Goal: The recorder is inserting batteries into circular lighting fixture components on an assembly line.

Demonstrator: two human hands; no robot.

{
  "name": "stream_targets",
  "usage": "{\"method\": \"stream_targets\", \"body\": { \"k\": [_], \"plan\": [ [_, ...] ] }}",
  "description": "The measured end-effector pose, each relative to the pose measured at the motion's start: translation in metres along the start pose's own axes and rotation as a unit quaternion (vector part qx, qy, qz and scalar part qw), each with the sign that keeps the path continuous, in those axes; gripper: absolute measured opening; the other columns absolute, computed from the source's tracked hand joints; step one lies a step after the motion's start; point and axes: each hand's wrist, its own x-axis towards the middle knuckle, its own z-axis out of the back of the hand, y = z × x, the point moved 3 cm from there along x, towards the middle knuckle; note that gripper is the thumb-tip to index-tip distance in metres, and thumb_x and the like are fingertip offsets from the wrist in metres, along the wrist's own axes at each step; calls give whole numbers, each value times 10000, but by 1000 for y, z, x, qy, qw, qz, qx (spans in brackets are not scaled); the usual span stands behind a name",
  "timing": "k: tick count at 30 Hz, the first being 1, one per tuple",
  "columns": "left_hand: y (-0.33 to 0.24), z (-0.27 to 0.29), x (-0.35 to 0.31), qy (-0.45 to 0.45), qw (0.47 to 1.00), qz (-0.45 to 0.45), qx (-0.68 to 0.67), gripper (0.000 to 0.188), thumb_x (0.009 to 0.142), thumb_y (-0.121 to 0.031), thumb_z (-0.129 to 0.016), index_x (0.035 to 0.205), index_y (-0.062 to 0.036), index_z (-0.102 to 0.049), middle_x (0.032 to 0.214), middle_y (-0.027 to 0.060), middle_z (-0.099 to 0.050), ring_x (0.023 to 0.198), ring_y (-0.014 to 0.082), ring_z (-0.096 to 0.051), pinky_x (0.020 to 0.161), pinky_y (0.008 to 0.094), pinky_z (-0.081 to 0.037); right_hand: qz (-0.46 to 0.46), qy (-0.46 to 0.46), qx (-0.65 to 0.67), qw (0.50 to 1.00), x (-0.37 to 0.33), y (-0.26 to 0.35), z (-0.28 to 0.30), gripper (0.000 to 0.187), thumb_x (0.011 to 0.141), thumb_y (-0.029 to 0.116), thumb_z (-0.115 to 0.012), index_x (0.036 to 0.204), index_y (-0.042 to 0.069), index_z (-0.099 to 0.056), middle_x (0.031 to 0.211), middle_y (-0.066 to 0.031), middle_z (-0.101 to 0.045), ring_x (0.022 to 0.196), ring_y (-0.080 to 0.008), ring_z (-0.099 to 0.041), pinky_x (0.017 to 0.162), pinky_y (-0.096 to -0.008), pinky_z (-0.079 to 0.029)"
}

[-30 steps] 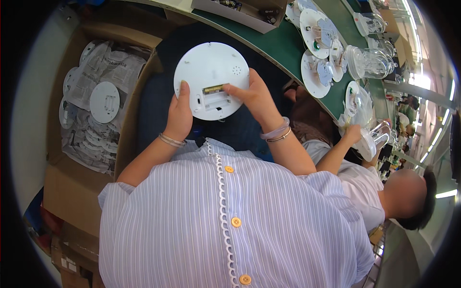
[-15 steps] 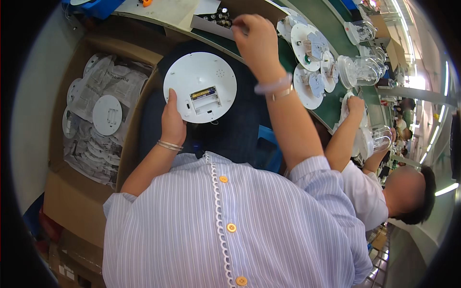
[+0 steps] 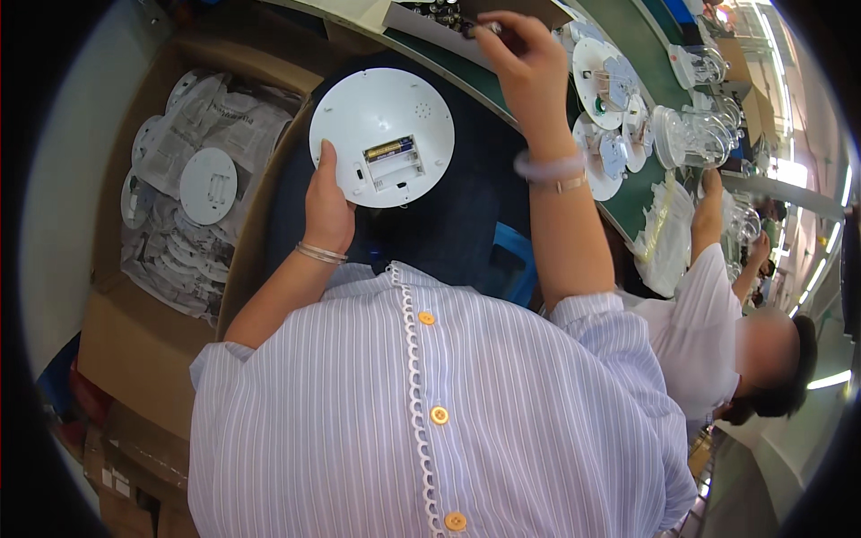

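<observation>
My left hand (image 3: 330,211) grips the lower left edge of a round white plastic base (image 3: 359,108), thumb on top, over my lap. An open battery compartment in it faces up. A dark-and-gold battery (image 3: 387,151) lies along its upper side; the slot space below shows bare white. My right hand (image 3: 529,67) is raised beside a box of batteries (image 3: 430,31) on the bench. Its thumb and fingers are pinched round a small battery (image 3: 491,29), of which only an end shows.
At left an open cardboard box (image 3: 170,314) holds several white discs (image 3: 208,186) among newspaper. Along the green bench (image 3: 502,99) lie white discs with circuit parts (image 3: 599,81) and clear domes (image 3: 686,134). A co-worker (image 3: 686,314) works at the right. A blue stool (image 3: 511,264) stands below.
My right hand has drawn slightly away from the battery box, with a battery end now showing at its fingertips. My left hand still holds the base. The co-worker's arm has moved.
</observation>
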Motion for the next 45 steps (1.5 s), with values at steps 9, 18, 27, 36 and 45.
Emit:
{"method": "stream_targets", "body": {
  "k": [9, 18, 27, 36, 45],
  "plan": [
    [11, -14, -1, 21, 999, 30, 13, 487, 951, -382, -352, 1271, -15, -364, 1228, 108, -485, 1108, 206, -507, 909, 326, -431, -119, 107, 193, 968, -106, 14, -17, 160, 845, 49, -565, 996, 1, -578, 915, -54, -585, 827, -106, -578, 707, -212, -462],
    [13, -18, -6, 66, 998, 14, -3, 457, 932, -337, -437, 1239, -2, -386, 1123, 102, -530, 974, 152, -564, 807, 278, -486, 81, 172, -61, 980, -109, 27, -20, 176, 670, 65, -694, 834, 36, -637, 723, -72, -613, 742, -197, -572, 749, -311, -430],
    [5, -18, -12, 123, 991, 13, 42, 399, 831, -54, -592, 1198, 1, -444, 1115, 96, -550, 988, 163, -564, 829, 284, -481, 124, 196, -67, 970, -104, 23, -13, 229, 670, 79, -679, 892, 51, -632, 962, -66, -561, 872, -240, -526, 806, -349, -390],
    [1, -20, -12, 135, 988, 54, 49, 462, 755, -15, -671, 1173, -8, -475, 1117, 134, -562, 1033, 206, -555, 859, 307, -475, -256, 86, 302, 914, -115, -16, -17, 401, 844, 127, -568, 1167, -45, -404, 1033, -157, -552, 930, -176, -555, 776, -290, -462],
    [5, -7, -2, 124, 986, 1, 112, 455, 719, 46, -673, 1138, 6, -502, 1077, 123, -587, 982, 201, -578, 852, 307, -474, -209, 94, 199, 953, -122, -9, -23, 378, 852, 124, -548, 1155, -42, -397, 1000, -183, -563, 906, -221, -570, 777, -308, -458]
  ]
}}
